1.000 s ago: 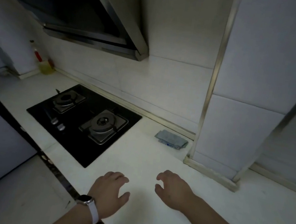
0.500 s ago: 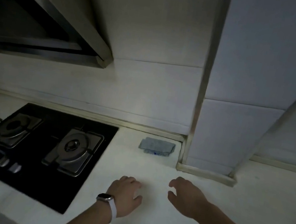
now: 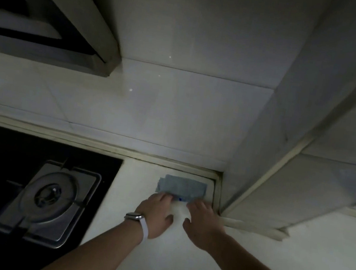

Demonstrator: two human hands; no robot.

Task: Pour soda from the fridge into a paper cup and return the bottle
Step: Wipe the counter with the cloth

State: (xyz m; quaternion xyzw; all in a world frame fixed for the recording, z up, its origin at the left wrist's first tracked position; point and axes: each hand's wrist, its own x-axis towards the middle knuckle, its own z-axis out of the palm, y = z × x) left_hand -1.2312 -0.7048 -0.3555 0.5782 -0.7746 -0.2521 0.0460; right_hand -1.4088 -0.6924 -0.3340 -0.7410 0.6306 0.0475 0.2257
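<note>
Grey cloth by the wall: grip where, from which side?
Pinch the grey cloth by its near edge, from the front. It lies flat on the counter, wall behind, pillar at its right; the near edge is open.

Grey-blue cloth (image 3: 181, 186) with a bright blue spot on the white desk (image 3: 269, 260); black hob (image 3: 23, 148), silver burner (image 3: 50, 199) at lower left; white watch strap (image 3: 144, 229).

Flat grey-blue rectangle (image 3: 181, 186), cloth or packet, not clear in the dim light. Lying flat on the white counter (image 3: 245, 268), long side along the back wall, between the black hob (image 3: 20, 170) and the tiled column (image 3: 281, 171). Small bright blue spot (image 3: 180, 199) at the near edge, between the fingertips of the left hand (image 3: 155, 215) and the right hand (image 3: 202, 225).
</note>
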